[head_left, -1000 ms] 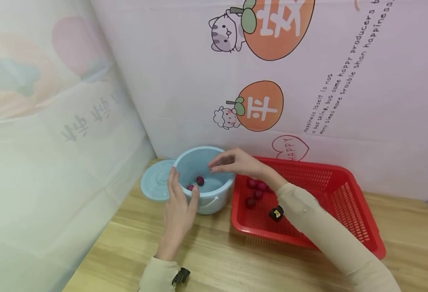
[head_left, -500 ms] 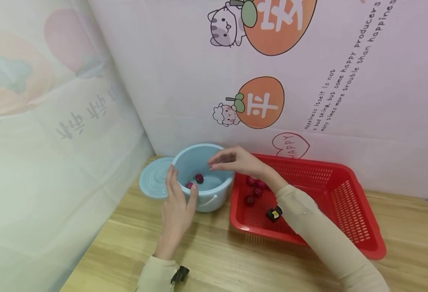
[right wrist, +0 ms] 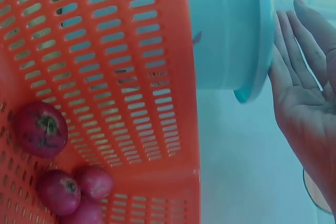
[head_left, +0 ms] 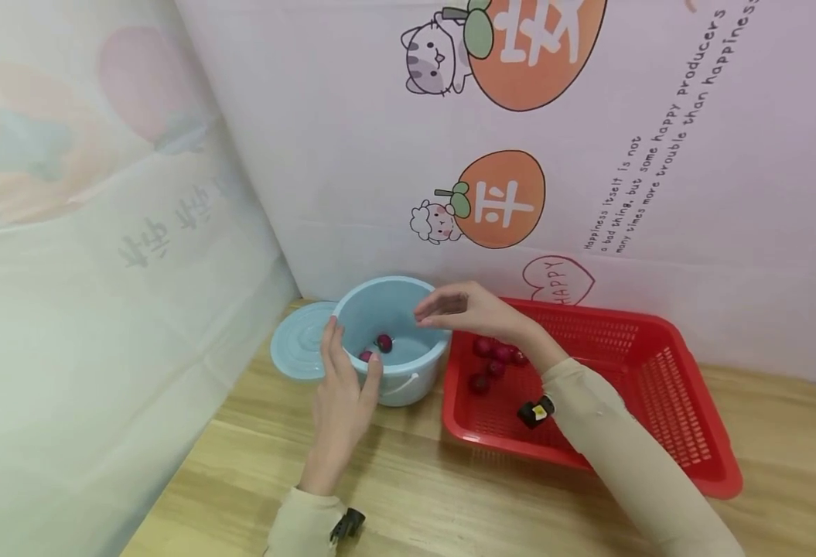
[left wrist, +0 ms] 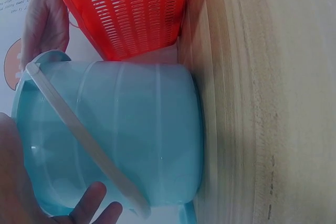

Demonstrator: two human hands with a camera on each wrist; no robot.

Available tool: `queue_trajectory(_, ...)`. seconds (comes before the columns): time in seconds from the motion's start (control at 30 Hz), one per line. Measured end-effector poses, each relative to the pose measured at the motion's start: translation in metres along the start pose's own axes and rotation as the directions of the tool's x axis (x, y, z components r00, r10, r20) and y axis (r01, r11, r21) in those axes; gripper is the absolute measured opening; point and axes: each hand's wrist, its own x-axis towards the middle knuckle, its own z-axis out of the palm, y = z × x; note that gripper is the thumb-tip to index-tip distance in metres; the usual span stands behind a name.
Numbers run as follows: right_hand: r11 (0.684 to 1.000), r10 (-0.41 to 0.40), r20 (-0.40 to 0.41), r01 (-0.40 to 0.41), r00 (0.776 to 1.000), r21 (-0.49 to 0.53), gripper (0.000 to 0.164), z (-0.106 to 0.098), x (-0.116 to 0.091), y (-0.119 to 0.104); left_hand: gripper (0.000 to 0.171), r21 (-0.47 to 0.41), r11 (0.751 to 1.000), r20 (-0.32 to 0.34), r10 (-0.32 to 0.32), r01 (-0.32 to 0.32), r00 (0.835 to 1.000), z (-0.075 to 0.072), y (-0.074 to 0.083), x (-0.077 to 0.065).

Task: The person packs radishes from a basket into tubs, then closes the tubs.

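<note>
A light blue bucket [head_left: 399, 387] stands upright in the head view, its pale handle [left wrist: 89, 140] hanging down the outside. Two small round dark-red fruits [head_left: 384, 343] lie inside it. My left hand [head_left: 341, 398] is at the bucket's near left rim, fingers straight along the side and thumb by the front. My right hand [head_left: 473, 313] hovers over the right rim with a gap between thumb and fingers. Its palm [right wrist: 310, 108] holds nothing in the right wrist view. More of these fruits [right wrist: 41, 129], with green stem ends, lie in the red basket [head_left: 519, 451].
The basket sits close to the bucket's right side. A round blue lid [head_left: 302, 340] lies left of the bucket. Printed cloth [head_left: 352, 155] hangs behind, and a pale cloth [head_left: 136, 348] on the left. Everything rests on a wooden table [head_left: 408, 495].
My right hand has shifted slightly right and its thumb and fingers have parted a little. The left hand stays at the bucket rim. The camera view has swayed slightly.
</note>
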Motion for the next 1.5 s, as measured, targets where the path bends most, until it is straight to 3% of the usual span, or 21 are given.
queue_trajectory(0.3,0.997,0.045,-0.061,-0.042,0.997,0.058,0.032,-0.015,-0.025,0.008,0.078,-0.018,1.0,0.011,-0.013,0.013,1.0,0.002,0.003,-0.004)
queue_trajectory(0.67,0.998,0.063,-0.107,-0.06,0.992,0.034,0.036,-0.049,-0.056,0.013,0.079,-0.015,1.0,-0.001,-0.016,0.016,1.0,0.001,0.004,-0.001)
queue_trajectory(0.93,0.989,0.144,-0.181,-0.148,0.973,-0.008,0.034,-0.067,-0.076,0.017,0.078,-0.031,0.999,-0.002,-0.013,0.012,1.0,0.001,0.004,0.0)
queue_trajectory(1.17,0.978,0.195,-0.115,-0.202,0.974,-0.048,0.034,-0.07,-0.077,0.025,0.078,-0.028,1.0,-0.007,-0.011,0.011,1.0,0.0,0.003,0.0)
queue_trajectory(1.3,0.966,0.218,-0.088,-0.227,0.972,-0.123,0.036,-0.072,-0.076,0.03,0.078,-0.028,1.0,-0.004,-0.015,0.015,1.0,0.001,0.004,0.001)
queue_trajectory(1.5,0.94,0.188,-0.042,-0.192,0.981,-0.282,0.032,-0.076,-0.076,0.044,0.078,-0.036,0.999,-0.003,-0.012,0.012,1.0,0.001,0.004,0.001)
